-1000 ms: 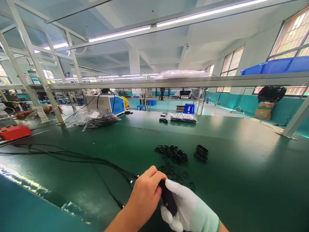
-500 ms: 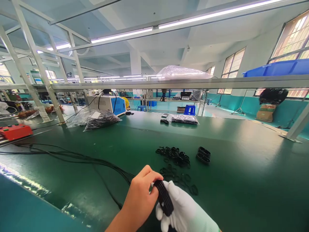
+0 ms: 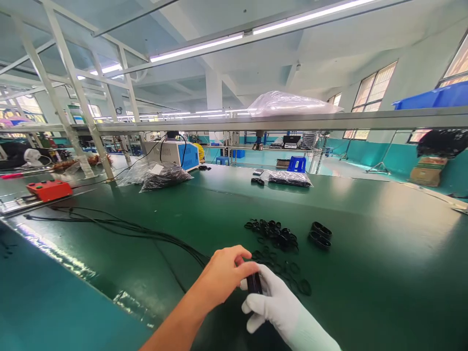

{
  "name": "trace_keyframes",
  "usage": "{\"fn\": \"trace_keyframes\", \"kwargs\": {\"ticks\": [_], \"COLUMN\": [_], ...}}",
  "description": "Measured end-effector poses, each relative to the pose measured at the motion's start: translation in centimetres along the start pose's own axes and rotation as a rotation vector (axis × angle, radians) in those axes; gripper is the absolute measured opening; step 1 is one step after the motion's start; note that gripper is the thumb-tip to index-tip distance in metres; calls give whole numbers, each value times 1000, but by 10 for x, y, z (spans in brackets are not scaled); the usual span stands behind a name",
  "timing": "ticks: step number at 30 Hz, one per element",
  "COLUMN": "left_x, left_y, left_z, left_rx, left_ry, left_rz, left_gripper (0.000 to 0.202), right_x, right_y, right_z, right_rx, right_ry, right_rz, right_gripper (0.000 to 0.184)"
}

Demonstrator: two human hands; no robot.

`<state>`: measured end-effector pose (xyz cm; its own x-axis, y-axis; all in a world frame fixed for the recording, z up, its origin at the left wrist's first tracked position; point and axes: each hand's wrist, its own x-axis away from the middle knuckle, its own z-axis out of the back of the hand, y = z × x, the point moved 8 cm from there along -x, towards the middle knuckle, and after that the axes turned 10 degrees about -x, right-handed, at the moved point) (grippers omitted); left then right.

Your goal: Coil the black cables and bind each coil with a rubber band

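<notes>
My bare left hand [image 3: 224, 274] and my white-gloved right hand [image 3: 278, 307] meet low in the middle of the view, over the green table [image 3: 365, 273]. Both close on a small black oblong part [image 3: 253, 283]; only its upper end shows between the fingers. Just beyond the hands lies a scatter of black rubber rings [image 3: 276, 239]. Two larger black oval parts [image 3: 320, 235] lie to the right of the rings.
A bundle of black cables [image 3: 120, 228] runs in from the left toward my hands. A red control box [image 3: 49, 189] sits at far left. Plastic bags of dark parts [image 3: 161, 175] and a blue-and-white machine [image 3: 175, 153] stand at the back. A metal shelf rail [image 3: 292, 122] crosses overhead.
The view has shifted left and slightly up. My hands have turned the black part so that less of it shows; the right hand's fingers now wrap lower around it.
</notes>
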<state>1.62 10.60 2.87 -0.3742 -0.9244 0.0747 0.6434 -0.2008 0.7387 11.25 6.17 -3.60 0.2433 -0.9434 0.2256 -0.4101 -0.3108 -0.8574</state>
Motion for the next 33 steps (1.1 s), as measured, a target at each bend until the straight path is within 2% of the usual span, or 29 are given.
{"fn": "trace_keyframes", "kwargs": {"ticks": [2,4,7,10,13,19,23,25,29,31,33], "left_x": [5,11,21,26,26,25,27,26,27,27,30], "left_y": [-5,-11,-13,-12,-15,-21,-19,-18,-14,-16,-10], "left_z": [-2,-12,-34,-44,-49,-49,-51,-49,-42,-29,-12], "left_rx": [154,295,518,685,739,685,724,702,476,240,40], "left_ry": [27,-20,-147,-160,-176,-183,-215,-195,-189,-82,109], "left_rz": [35,76,113,102,94,100,100,86,63,61,-23], "left_gripper": [27,23,20,21,24,25,28,27,22,18,13], "right_x": [5,9,11,9,11,16,16,15,16,17,17], "right_y": [-2,-6,-6,-3,1,-2,-2,-1,2,3,3], "right_z": [-4,-11,-16,-16,-19,-19,-22,-21,-21,-23,-22], "right_rx": [-119,-185,-127,-112,-171,-151,-211,-215,-225,-258,-261], "right_ry": [-60,-147,-228,-252,-286,-217,-248,-248,-264,-280,-274], "right_rz": [-6,6,4,-15,-70,-75,-100,-91,-80,-86,-97], "right_gripper": [63,57,58,61,53,46,45,46,46,45,45]}}
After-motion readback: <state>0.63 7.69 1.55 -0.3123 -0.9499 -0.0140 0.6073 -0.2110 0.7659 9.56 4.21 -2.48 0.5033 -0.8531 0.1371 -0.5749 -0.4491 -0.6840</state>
